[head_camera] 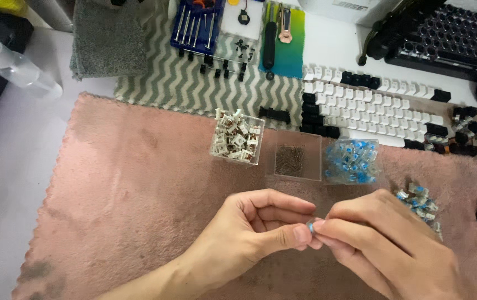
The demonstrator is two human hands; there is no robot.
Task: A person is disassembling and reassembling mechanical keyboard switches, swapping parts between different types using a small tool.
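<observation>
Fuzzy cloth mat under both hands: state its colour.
Dusty pink fuzzy cloth mat, best seen in the head view.

We see pink mat (127, 189), clear box of white switch housings (237, 137), springs box (297, 161), keycap rows (372, 105), screwdriver set (197, 22), spray bottle (11, 61).

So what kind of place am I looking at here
Probably a hobby desk for keyboard work: rows of loose keycaps, clear boxes of small switch parts, and a screwdriver set beyond the hands.
</observation>
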